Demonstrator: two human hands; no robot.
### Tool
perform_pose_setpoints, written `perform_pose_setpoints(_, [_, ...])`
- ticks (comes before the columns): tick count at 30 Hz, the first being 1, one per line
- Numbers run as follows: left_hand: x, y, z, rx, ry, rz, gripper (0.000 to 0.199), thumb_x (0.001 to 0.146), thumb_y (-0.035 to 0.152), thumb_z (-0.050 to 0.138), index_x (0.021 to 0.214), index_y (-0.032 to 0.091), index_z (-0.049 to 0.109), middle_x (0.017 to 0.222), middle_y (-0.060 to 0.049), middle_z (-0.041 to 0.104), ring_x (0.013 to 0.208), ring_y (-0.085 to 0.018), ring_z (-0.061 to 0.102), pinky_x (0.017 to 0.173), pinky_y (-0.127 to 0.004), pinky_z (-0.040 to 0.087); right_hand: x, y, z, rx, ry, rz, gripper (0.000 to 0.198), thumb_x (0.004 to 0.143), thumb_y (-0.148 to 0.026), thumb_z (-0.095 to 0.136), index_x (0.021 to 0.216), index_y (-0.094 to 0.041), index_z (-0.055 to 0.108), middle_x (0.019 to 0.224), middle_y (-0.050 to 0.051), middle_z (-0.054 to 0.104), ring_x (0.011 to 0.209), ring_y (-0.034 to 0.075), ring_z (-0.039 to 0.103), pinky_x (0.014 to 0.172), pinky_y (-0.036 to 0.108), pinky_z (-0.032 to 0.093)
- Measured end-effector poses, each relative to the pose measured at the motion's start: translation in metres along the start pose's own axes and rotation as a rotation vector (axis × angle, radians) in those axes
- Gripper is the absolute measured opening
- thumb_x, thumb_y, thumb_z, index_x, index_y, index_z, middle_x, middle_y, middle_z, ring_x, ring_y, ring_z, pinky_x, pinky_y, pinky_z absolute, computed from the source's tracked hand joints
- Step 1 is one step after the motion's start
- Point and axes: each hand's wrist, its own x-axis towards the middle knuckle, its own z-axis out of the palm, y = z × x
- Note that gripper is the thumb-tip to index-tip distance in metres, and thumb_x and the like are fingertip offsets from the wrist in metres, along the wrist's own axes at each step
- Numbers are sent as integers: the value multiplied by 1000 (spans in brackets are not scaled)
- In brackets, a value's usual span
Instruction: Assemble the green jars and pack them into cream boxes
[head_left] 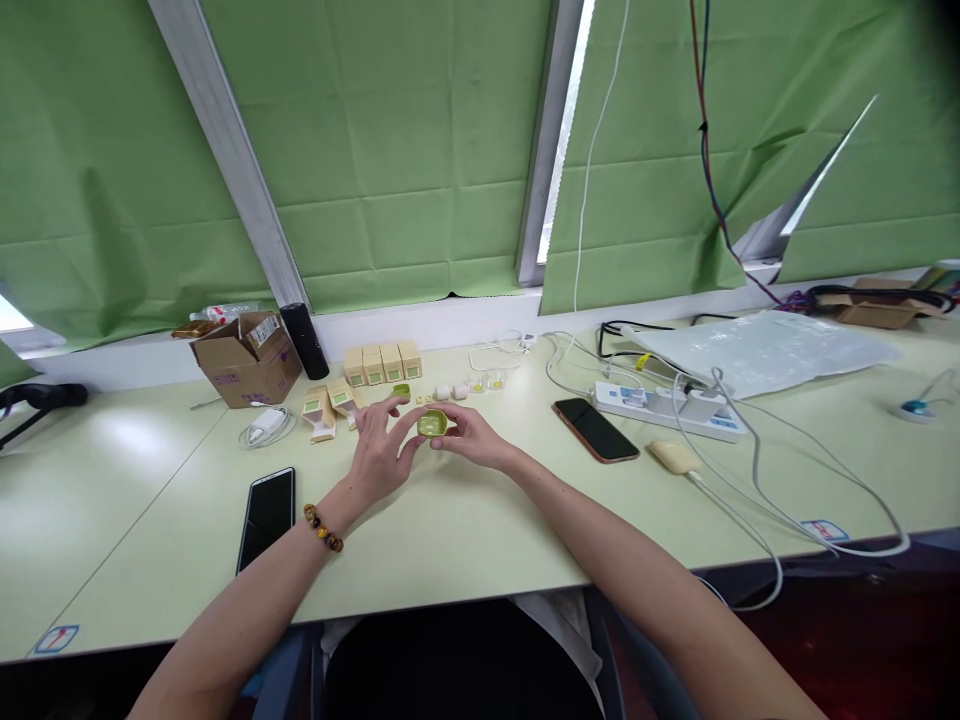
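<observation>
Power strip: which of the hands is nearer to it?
Right. The right hand, at the small green container, is to the left of the power strip; the left hand is farther away, on the container's other side.

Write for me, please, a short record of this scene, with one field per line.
Held: small green container, open side visible
Left hand: fingers at container's left side
Right hand: fingers at container's right side
Left wrist: beaded bracelet
Beyond hands: row of four small cartons
Phones: black-screened phone left, orange-edged phone right
Power: white power strip, right
</observation>
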Motion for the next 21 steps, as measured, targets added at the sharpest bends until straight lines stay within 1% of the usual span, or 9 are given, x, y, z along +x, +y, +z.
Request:
perform_pose_setpoints(2, [1, -1, 0, -97, -56, -22, 31, 97, 26, 61, 128, 26, 65, 134, -15, 59, 107, -26, 57, 100, -48, 36, 0, 0, 0, 34, -46, 5, 48, 84, -51, 80, 121, -22, 70, 119, 9, 68, 101, 21, 64, 78, 30, 52])
perform_pose_setpoints(5, [4, 0, 0, -346, -135, -125, 14, 98, 28, 61, 107, 23, 72, 120, -12, 61, 109, -25, 56, 101, -45, 39, -1, 2, 1, 101, -96, 46, 49, 88, -63, 71, 104, -17, 72, 91, 5, 68, 76, 15, 60, 66, 28, 49])
perform_pose_setpoints(7, [6, 1, 2, -591, -191, -249, 13, 97, 32, 64, 94, 21, 71, 107, -10, 61, 104, -24, 58, 97, -41, 42, -1, 3, 3, 169, -101, 85, 59, 90, -72, 62, 92, -15, 72, 76, 3, 62, 66, 14, 55, 61, 27, 45])
perform_pose_setpoints(9, [7, 3, 5, -898, -201, -443, 20, 96, 37, 66, 89, 20, 69, 95, -7, 62, 93, -21, 59, 90, -37, 45, -1, 4, 3, 246, -108, 120, 70, 93, -80, 48, 86, -14, 71, 72, 4, 61, 66, 15, 55, 60, 28, 43])
perform_pose_setpoints(12, [7, 3, 11, -1378, -134, -768, 25, 94, 40, 69, 84, 18, 65, 84, -5, 63, 78, -17, 58, 79, -33, 47, 0, 6, 2, 289, -110, 154, 80, 94, -83, 37, 83, -12, 73, 72, 7, 62, 68, 16, 56, 59, 28, 42])
perform_pose_setpoints(14, [6, 2, 14, -1594, -82, -929, 22, 92, 35, 70, 83, 16, 64, 86, -7, 66, 76, -17, 61, 76, -32, 49, 0, 8, 2, 251, -94, 175, 79, 95, -81, 37, 82, -12, 74, 72, 7, 62, 67, 15, 55, 59, 28, 41])
perform_pose_setpoints(16, [7, -1, 15, -1687, -15, -1054, 15, 93, 28, 65, 86, 14, 66, 91, -10, 69, 77, -19, 65, 75, -34, 52, 0, 11, 2, 177, -81, 210, 75, 96, -78, 41, 83, -12, 74, 70, 5, 61, 65, 15, 54, 58, 27, 40])
perform_pose_setpoints(18, [10, -3, 14, -1708, 74, -1144, 14, 95, 22, 58, 91, 13, 67, 96, -12, 71, 79, -21, 69, 73, -34, 55, -1, 15, 4, 45, -83, 246, 66, 95, -72, 49, 84, -12, 74, 67, 2, 58, 61, 13, 50, 57, 26, 37])
perform_pose_setpoints(21, [13, -6, 12, -1696, 196, -1199, 18, 99, 19, 50, 92, 13, 66, 95, -12, 72, 78, -21, 71, 68, -33, 57, -2, 24, 8, -199, -103, 272, 41, 91, -53, 65, 84, -14, 75, 66, -1, 59, 59, 12, 47, 58, 25, 36])
